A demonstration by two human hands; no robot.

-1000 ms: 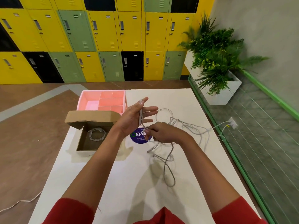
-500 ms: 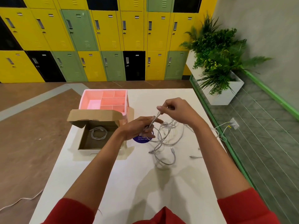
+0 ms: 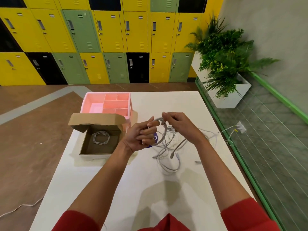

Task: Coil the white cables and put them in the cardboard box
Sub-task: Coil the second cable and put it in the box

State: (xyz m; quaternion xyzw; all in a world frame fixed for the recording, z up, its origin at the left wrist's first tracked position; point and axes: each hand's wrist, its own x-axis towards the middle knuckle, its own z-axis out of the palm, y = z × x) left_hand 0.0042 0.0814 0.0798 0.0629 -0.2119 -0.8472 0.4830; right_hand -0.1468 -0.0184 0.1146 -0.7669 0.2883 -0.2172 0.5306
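White cable in hand: raised off the table and part-wound into an upright loop between the two hands. Its unwound tail drops down and to the right.
Loose white cables: an uncoiled tangle on the table, below and right of the hands, with several plug ends showing.
Left hand: fingers are curled round the gathered turns on the loop's left side, gripping the coil.
Right hand: thumb and forefinger pinch the strand at the loop's top, the other fingers curled. It is just beside the left hand; I cannot tell whether they touch.
Deciding relation: the slack lies right and below, and the coil sits left. I judge the next turn must be fed by the right hand, over the top toward the left fingers.
Cardboard box: open, lid flap standing at the far side, immediately left of the left wrist. The left hand is the nearer one for the drop.
Coiled cable in box: one finished coil lying flat on the box floor.
Progress, my estimate: early. One cable is stowed, one is under winding, and the tangle is outstanding.
Risk, my estimate: the tail may drag the tangle along.
Pink tray: divided into compartments, behind the box. I cannot tell whether it touches the flap.
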